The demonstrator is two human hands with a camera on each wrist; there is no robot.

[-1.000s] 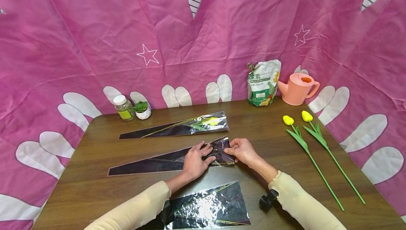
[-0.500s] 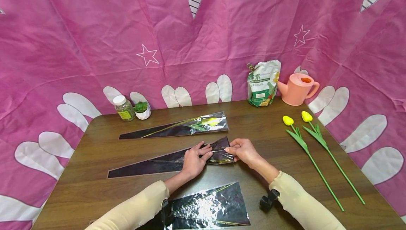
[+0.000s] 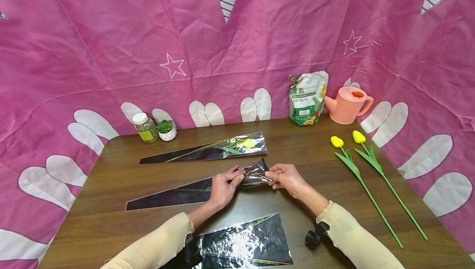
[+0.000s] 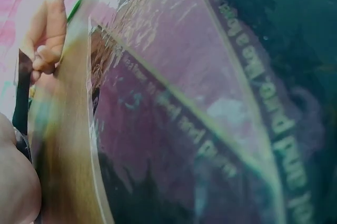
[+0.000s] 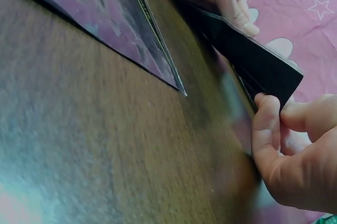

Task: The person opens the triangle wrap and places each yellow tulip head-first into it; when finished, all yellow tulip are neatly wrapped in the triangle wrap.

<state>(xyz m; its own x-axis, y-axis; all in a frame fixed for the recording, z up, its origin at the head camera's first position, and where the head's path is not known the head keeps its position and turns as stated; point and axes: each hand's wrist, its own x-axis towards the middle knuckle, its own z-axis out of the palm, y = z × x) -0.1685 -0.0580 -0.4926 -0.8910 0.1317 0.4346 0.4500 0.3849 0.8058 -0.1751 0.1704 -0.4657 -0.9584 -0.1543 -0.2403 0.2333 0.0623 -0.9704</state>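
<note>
A dark, glossy flower sleeve [image 3: 256, 174] with a wide mouth lies across the table's middle, its long narrow tail reaching left. My left hand [image 3: 224, 186] holds it just behind the wide end, thumb on the near side and fingers on the far side. At the mouth, my right hand [image 3: 287, 178] pinches the edge between thumb and fingers. The right wrist view shows the sleeve's mouth [image 5: 263, 74] lifted off the table and bulging, with the right thumb and fingers [image 5: 267, 124] on its corner. Most of the left hand's grip is hidden there.
A sleeved yellow tulip [image 3: 243, 143] lies behind; another flat sleeve [image 3: 245, 240] lies nearest me. Two loose yellow tulips [image 3: 349, 162] [image 3: 371, 160] lie at right. Along the back stand a jar [image 3: 146, 128], potted plant [image 3: 167, 129], white-green pouch [image 3: 308, 98] and pink watering can [image 3: 348, 104].
The sleeve's wide end has drawn narrower and puffed up. My left hand has shifted slightly left, its spread fingers coming closer together; the right hand keeps its pinch at the mouth.
</note>
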